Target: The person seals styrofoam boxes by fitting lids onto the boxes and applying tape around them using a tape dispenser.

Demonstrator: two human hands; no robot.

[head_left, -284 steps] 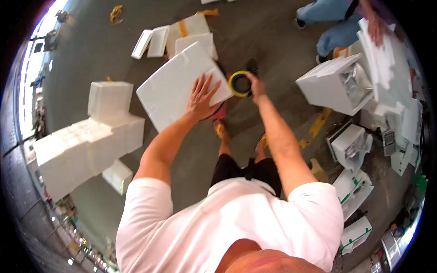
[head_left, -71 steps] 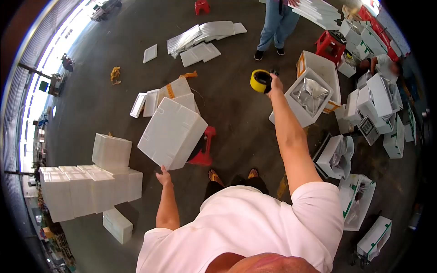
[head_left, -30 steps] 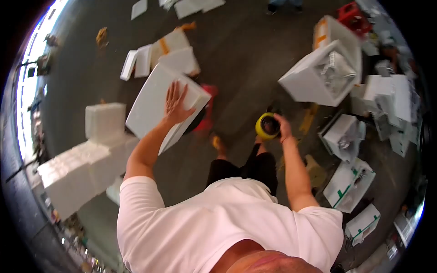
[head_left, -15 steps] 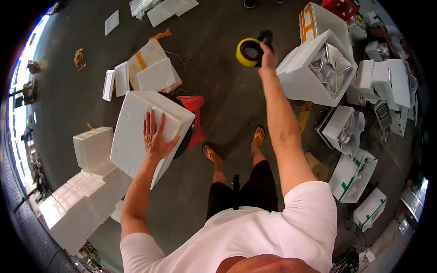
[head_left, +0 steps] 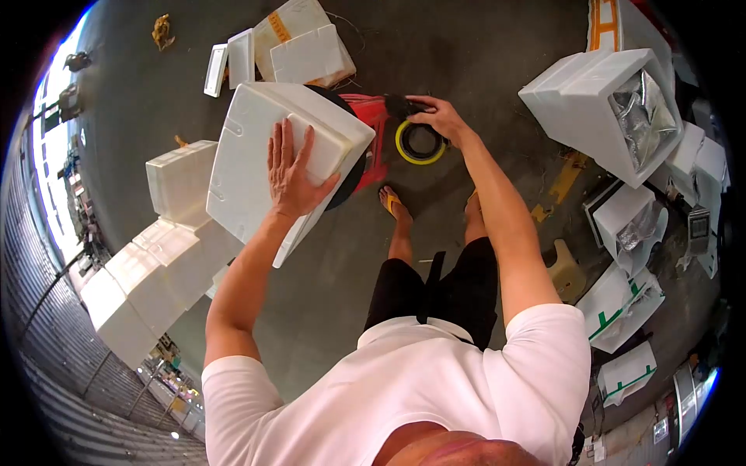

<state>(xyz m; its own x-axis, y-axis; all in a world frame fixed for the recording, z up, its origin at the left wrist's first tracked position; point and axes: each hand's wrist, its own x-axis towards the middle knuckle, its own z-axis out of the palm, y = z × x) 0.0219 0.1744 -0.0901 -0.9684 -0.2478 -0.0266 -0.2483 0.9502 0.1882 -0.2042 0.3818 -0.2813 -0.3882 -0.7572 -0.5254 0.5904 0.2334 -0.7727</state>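
My left hand (head_left: 295, 182) lies flat on a white foam box (head_left: 242, 147), its fingers spread over the raised panel. The box is tilted, and a black round surface (head_left: 350, 190) shows from under its right side. Beneath that is a red plastic stool (head_left: 374, 116), partly covered by the box. Just right of the box, my right hand (head_left: 443, 120) grips a tape dispenser (head_left: 399, 106) with a dark head. Its tape roll (head_left: 402, 149) has a yellow rim and hangs below my fingers. Whether tape touches the box I cannot tell.
White foam boxes (head_left: 124, 291) are stacked at left. Foam pieces and a taped box (head_left: 307, 54) lie ahead. At right stands a big foam box (head_left: 571, 97) with silver lining, above several opened boxes (head_left: 622, 213). A cardboard scrap (head_left: 567, 179) lies on the floor.
My right hand has brought the tape dispenser left and down, close to the box and stool. My left hand stays flat on the box. The whole view has shifted.
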